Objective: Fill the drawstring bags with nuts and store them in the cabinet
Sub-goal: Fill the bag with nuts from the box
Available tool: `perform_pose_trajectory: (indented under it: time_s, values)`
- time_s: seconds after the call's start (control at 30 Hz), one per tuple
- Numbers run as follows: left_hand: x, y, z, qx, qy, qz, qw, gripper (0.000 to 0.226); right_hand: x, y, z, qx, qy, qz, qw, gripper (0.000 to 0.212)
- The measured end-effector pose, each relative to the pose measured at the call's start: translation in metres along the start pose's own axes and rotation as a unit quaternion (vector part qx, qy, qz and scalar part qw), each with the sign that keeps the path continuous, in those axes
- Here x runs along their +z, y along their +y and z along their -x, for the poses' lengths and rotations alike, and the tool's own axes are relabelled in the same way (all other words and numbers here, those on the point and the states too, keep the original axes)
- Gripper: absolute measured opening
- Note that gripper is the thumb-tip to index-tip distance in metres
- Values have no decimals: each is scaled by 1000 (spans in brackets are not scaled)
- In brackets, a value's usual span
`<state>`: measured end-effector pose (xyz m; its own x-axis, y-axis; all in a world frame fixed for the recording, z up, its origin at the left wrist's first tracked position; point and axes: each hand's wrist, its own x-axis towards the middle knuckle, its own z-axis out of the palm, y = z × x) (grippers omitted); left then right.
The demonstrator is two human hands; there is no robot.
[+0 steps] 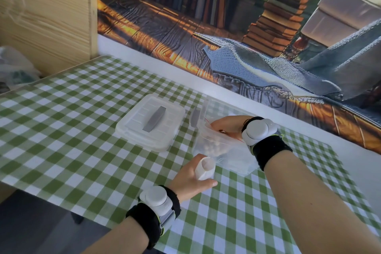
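1. Only 1 drawstring bag (223,142) is seen, right of the frame's centre. It is held at the clear container (208,107), with its red cord showing beside the fingers.
2. Nuts (214,148) are seen through the clear walls. Whether they lie in the bag or in the container cannot be told.
3. The lid (150,121) is laid on the checked table (82,130) at centre frame, just left of the container, so opening is judged done.
4. Filling is judged to be in hand. Drawing the cord and storing in the wooden cabinet (45,16), upper left, are judged left to do.
5. The right hand (226,126) is reached in from the lower right, back upward, with its fingers curled and pinched on the bag's mouth.
6. The left hand (191,181) is held just below the container. Its fingers are wrapped round a small white cup (205,168), whose open mouth is turned up towards the container.
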<state>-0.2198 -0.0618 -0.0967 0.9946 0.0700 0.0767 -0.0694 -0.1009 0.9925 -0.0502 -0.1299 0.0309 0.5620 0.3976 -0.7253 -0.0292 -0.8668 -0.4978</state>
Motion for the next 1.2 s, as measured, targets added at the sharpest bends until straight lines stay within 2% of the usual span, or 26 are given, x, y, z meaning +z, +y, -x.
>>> perform_pose_trajectory:
  time_s: [0.1, 0.2, 0.4, 0.83, 0.9, 1.0, 1.2]
  values:
    - [0, 0, 0, -1, -1, 1, 1000, 38, 1, -1, 0, -25, 25, 107, 994, 15]
    - [-1, 0, -1, -2, -2, -4, 1000, 36, 5, -5, 12, -56, 85, 255, 962, 25]
    - [0, 0, -1, -3, 2, -2, 1000, 36, 11, -5, 24, -108, 136, 334, 926, 35]
    - [0, 1, -1, -6, 4, -4, 1000, 36, 9, 8, 29, -210, 194, 313, 906, 24]
    - [0, 1, -1, -9, 5, -6, 1000, 36, 8, 11, 32, -224, 198, 292, 908, 27]
    - [0, 0, -1, -10, 8, -13, 1000, 36, 7, 15, 36, -233, 200, 268, 913, 17]
    - [0, -1, -1, -12, 11, -14, 1000, 37, 8, 18, 39, -254, 202, 194, 926, 18]
